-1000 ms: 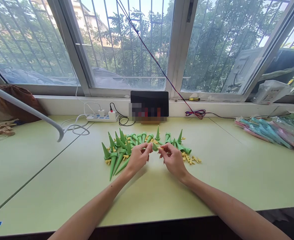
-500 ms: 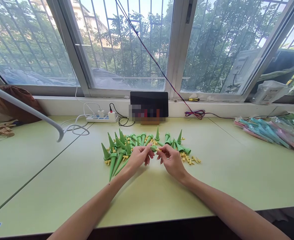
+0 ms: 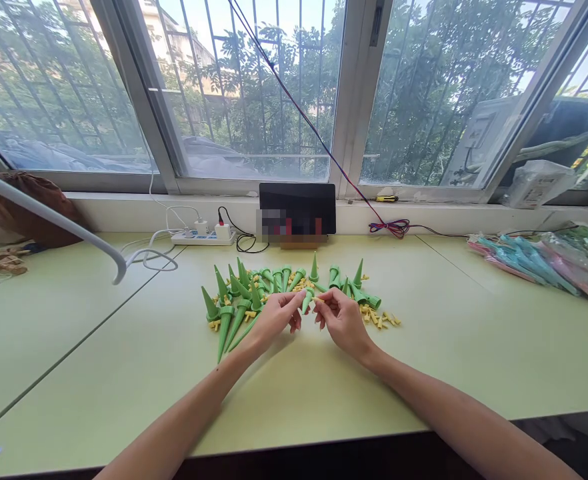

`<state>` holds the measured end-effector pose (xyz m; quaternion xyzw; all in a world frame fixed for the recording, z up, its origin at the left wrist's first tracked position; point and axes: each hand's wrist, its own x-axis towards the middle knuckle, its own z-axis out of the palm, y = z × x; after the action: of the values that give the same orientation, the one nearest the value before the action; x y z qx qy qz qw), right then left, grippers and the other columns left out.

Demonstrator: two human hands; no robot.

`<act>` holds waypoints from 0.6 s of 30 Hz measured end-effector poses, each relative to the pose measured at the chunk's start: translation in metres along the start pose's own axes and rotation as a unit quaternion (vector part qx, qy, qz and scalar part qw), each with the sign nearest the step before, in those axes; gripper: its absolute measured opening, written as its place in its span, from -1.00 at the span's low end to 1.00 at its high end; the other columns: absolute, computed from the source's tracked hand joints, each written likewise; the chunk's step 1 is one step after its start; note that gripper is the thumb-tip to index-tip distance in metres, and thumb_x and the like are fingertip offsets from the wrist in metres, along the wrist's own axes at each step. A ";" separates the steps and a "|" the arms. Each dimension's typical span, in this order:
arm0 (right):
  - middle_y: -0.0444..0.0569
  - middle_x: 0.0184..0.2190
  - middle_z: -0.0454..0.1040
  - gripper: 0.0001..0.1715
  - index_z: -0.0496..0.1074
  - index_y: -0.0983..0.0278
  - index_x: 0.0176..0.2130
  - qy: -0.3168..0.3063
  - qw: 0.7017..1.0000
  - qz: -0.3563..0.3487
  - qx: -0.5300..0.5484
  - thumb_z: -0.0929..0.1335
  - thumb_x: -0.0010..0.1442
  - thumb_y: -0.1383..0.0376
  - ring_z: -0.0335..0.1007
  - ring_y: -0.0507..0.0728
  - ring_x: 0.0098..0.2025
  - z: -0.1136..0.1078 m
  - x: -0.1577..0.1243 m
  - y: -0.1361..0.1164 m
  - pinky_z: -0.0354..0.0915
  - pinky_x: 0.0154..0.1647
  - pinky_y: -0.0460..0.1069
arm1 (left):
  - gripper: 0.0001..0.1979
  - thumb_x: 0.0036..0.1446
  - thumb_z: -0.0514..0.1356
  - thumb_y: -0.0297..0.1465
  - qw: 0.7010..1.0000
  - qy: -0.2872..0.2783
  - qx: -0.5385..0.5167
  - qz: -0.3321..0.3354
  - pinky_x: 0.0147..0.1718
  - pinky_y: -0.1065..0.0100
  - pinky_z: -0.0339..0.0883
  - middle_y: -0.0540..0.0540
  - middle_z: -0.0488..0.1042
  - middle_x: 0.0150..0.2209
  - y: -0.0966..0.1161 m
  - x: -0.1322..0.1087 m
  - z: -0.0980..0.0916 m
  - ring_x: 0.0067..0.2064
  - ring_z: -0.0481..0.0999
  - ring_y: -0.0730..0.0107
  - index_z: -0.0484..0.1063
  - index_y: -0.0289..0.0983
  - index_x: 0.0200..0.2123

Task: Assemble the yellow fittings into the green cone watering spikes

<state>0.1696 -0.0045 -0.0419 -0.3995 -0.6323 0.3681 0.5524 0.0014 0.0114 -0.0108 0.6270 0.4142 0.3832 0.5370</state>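
Observation:
My left hand (image 3: 280, 315) pinches a green plastic spike (image 3: 307, 301), its pointed end now slanting down. Close beside it, my right hand (image 3: 343, 319) is closed on a small yellow plastic piece (image 3: 318, 299), mostly covered by the fingertips. Whether the yellow piece touches the spike is too small to tell. Several more green spikes (image 3: 237, 321) lie or stand on their caps in a cluster behind and left of my hands. Loose yellow pieces (image 3: 380, 320) are scattered by my right hand and among the spikes.
A tablet (image 3: 297, 208) stands at the back of the pale green table (image 3: 294, 400). Left of it sits a power strip (image 3: 204, 237) with cables. A white curved arm (image 3: 64, 217) reaches in from the left. Bagged coloured pieces (image 3: 539, 263) lie at the right.
The green spike in my left hand has tilted from roughly level to point downward. My right hand, with the yellow piece, has barely moved.

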 end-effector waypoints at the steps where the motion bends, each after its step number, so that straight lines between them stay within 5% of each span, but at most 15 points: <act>1: -0.06 -0.45 0.50 -0.68 0.34 0.24 -0.30 0.001 1.000 0.001 0.002 0.33 0.29 0.04 0.43 0.06 -0.52 0.000 0.000 0.000 0.40 -0.54 -0.05 | -0.52 0.21 0.15 -0.02 1.000 -0.002 0.001 0.002 -0.58 0.44 0.23 -0.07 0.42 -0.52 0.000 0.000 0.000 -0.57 0.34 0.50 0.44 -0.34 -0.47; 18: -0.16 -0.58 0.40 -0.67 0.31 0.24 -0.32 0.002 0.999 0.032 0.012 0.33 0.27 0.04 0.34 0.03 -0.62 -0.002 0.002 0.000 0.28 -0.66 -0.09 | -0.64 0.21 0.16 -0.09 0.996 -0.011 0.076 0.038 -0.58 0.45 0.23 0.02 0.39 -0.59 -0.008 0.001 -0.003 -0.57 0.36 0.47 0.47 -0.29 -0.33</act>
<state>0.1710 -0.0028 -0.0413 -0.4138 -0.6132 0.3927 0.5465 -0.0018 0.0139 -0.0179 0.6858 0.4118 0.3638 0.4771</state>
